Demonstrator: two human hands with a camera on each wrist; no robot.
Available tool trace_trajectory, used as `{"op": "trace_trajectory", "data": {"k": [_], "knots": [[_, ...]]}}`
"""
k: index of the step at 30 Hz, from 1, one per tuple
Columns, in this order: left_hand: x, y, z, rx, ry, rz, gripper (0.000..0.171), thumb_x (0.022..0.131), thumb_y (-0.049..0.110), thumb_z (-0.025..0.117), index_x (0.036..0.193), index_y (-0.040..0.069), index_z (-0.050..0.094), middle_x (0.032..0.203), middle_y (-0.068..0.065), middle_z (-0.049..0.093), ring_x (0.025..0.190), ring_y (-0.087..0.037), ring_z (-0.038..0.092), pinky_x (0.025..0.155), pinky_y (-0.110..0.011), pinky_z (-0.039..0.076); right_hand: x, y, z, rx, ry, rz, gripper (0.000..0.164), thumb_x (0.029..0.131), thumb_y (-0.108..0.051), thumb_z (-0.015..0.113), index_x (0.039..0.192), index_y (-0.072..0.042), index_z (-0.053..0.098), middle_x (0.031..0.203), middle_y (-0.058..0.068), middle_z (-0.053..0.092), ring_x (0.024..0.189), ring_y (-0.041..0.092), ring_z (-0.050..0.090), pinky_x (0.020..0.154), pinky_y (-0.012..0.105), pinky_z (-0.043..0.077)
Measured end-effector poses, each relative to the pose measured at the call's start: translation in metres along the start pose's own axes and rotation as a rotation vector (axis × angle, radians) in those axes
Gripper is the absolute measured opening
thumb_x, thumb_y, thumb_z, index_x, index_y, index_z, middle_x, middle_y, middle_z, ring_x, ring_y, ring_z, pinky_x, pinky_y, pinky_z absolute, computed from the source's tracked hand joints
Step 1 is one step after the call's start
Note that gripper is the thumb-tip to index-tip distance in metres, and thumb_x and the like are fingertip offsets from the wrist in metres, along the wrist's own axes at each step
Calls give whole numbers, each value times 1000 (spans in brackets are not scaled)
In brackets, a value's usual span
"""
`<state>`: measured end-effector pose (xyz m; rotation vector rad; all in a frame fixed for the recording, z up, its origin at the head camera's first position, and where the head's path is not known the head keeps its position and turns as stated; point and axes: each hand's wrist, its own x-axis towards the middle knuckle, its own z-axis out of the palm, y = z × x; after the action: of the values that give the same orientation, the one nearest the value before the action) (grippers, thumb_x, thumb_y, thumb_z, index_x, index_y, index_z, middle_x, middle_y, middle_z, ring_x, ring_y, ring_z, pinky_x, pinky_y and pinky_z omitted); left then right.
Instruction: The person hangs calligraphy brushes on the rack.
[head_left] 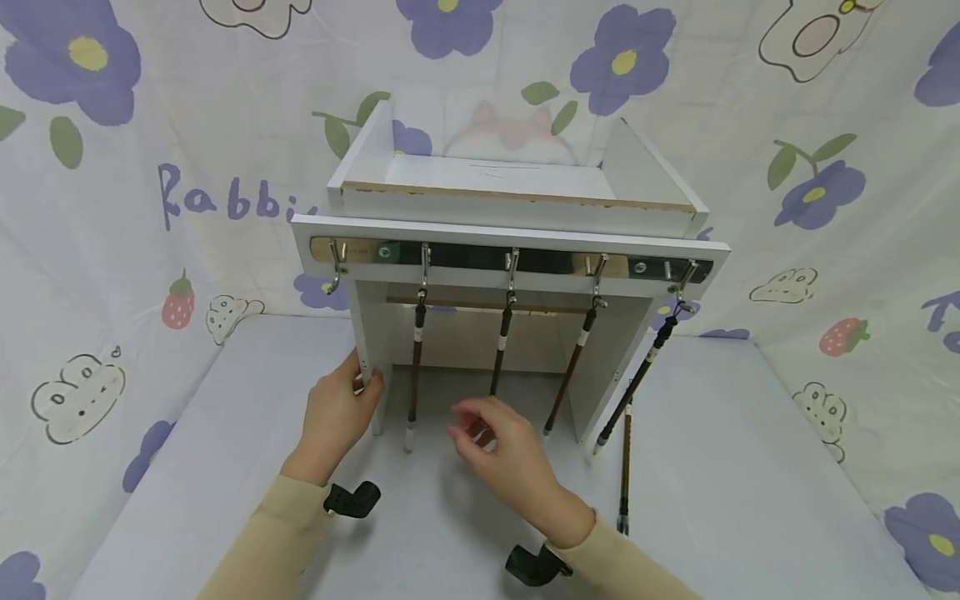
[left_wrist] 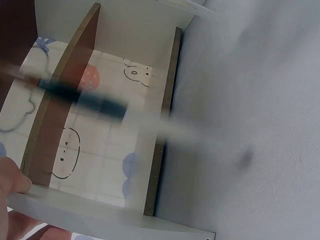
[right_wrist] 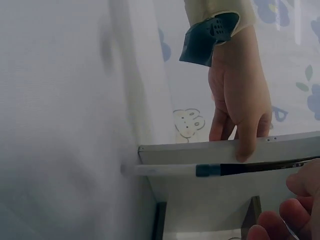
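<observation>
My left hand grips the front edge of the left side panel of a white shelf unit, thumb on the inner face. Several calligraphy brushes hang by loops from the metal hook rail. My right hand, fingers loosely curled around nothing, is in front of the middle hanging brush, hiding its lower end. Left of it hangs another brush; two more brushes slant at the right. In the right wrist view, a white-tipped brush passes close to my right thumb. The left wrist view shows a motion-blurred brush.
The leftmost hook carries no brush. One more brush lies on the white tabletop, right of the unit. An open tray-like top rises above the rail. Patterned cloth hangs behind.
</observation>
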<state>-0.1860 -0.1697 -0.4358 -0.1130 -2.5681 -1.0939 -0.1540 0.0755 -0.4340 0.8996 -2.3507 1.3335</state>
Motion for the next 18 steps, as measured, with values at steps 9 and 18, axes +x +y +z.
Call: {"op": "trace_trajectory", "data": {"k": [9, 18], "knots": [[-1, -1, 1, -2, -3, -7, 46, 98, 23, 53, 142, 8, 47, 124, -21, 61, 100, -38, 66, 73, -49, 56, -19, 2, -26, -42, -19, 32, 24, 89, -13, 71, 112, -16, 65, 97, -3, 63, 84, 6, 59, 67, 29, 56], [0, -2, 1, -9, -8, -9, 44, 99, 25, 52, 140, 10, 49, 126, -21, 60, 102, -39, 65, 74, -49, 56, -43, 18, -53, -92, 30, 80, 29, 84, -11, 76, 109, -18, 66, 94, -11, 62, 81, 6, 61, 65, 29, 56]]}}
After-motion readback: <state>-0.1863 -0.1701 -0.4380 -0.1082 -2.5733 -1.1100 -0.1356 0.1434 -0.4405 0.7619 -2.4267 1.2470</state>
